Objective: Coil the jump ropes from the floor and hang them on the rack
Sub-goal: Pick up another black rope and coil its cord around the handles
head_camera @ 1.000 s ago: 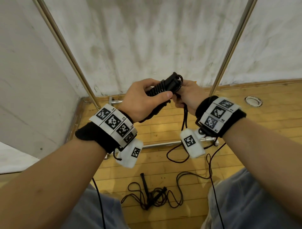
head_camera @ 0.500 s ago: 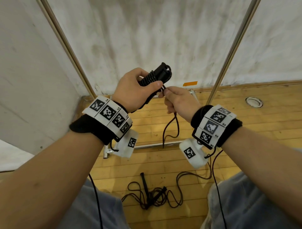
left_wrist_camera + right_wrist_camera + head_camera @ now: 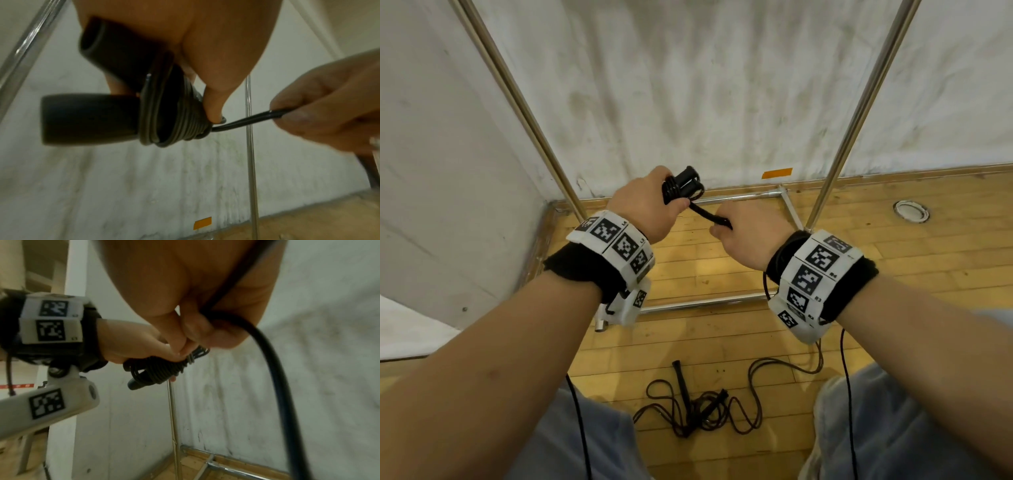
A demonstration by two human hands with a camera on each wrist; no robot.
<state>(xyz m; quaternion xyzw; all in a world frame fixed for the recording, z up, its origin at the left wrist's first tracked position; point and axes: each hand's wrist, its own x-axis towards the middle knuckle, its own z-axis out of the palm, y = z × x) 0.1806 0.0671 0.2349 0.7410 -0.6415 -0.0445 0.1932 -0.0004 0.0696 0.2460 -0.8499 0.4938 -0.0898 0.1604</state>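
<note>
Above floor, L hand grips coiled rope; R hand pinches its end.

2 jump ropes: 1 wrapped rope, 1 floor rope; 1 rack.

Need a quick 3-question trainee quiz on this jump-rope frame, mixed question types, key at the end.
1. True or false: the left hand grips the two black jump-rope handles with black cord wound round them.
2. What does the right hand pinch? A) the orange tape mark B) the free end of the black cord C) a rack pole
3. Fill in: a second black jump rope lies tangled on the wooden ____.

Key: 1 true; 2 B; 3 floor.
</note>
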